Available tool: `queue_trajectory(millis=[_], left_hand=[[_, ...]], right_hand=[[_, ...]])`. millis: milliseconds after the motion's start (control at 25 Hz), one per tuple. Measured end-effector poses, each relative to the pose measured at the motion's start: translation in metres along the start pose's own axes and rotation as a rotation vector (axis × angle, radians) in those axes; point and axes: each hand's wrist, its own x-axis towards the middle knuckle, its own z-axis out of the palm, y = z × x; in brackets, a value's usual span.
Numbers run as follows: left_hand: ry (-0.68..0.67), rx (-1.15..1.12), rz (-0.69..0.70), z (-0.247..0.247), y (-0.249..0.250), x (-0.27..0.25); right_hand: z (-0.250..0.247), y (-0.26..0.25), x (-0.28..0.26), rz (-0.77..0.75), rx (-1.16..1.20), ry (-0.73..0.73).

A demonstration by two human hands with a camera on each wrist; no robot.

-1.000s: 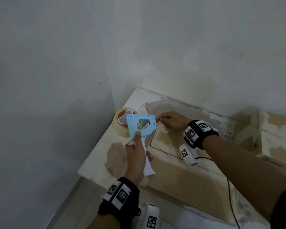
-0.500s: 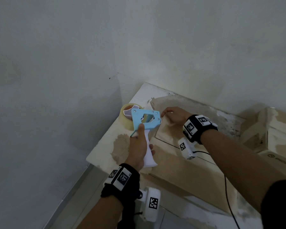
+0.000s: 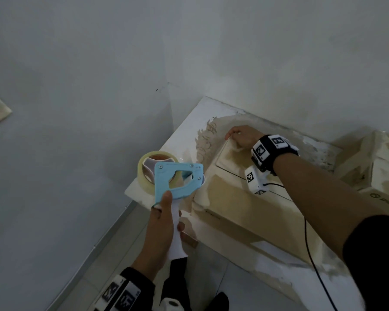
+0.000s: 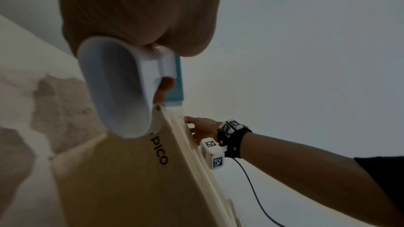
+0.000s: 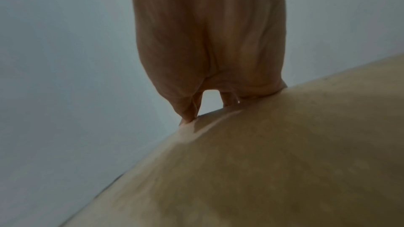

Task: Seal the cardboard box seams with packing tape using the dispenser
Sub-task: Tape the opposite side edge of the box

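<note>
My left hand [image 3: 162, 232] grips the white handle of the tape dispenser [image 3: 177, 178], a light blue frame carrying a clear tape roll [image 3: 146, 173]. It hovers over the near left corner of the cardboard box [image 3: 234, 198]. My right hand [image 3: 240, 136] rests on the box top near its far left corner, fingertips pressing the flap edge. The left wrist view shows the handle [image 4: 118, 92] under my left hand [image 4: 135, 6], the printed box side [image 4: 131, 179] and my right hand [image 4: 203, 128]. The right wrist view shows my right hand [image 5: 207, 40] touching cardboard [image 5: 262, 161].
The box sits in a room corner, with grey walls [image 3: 169, 108] close behind it and to its left. A second worn cardboard box [image 3: 382, 171] stands at the right. Tiled floor [image 3: 222, 283] lies below. A black cable [image 3: 312, 254] hangs from my right wrist.
The dispenser has drawn back toward me and away from my right hand, from the box top to its near left corner. My right hand has stayed on the flap.
</note>
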Motion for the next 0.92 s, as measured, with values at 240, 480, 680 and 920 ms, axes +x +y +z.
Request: queue_trajectory(millis=[240, 480, 680, 920], left_hand=[[0.033, 0.024, -0.082, -0.05, -0.015, -0.031], [-0.126, 0.205, -0.044, -0.09, -0.027, -0.048], [0.033, 0.013, -0.165, -0.07, -0.035, -0.039], [-0.137, 0.251, 0.149, -0.075, -0.05, -0.022]], right_hand=[[0.003, -0.003, -0.002, -0.004, -0.025, 0.019], [0.004, 0.0, 0.0, -0.021, -0.016, 0.044], [0.006, 0.003, 0.003, -0.021, -0.019, 0.055], [0.006, 0.005, 0.006, -0.034, 0.009, 0.045]])
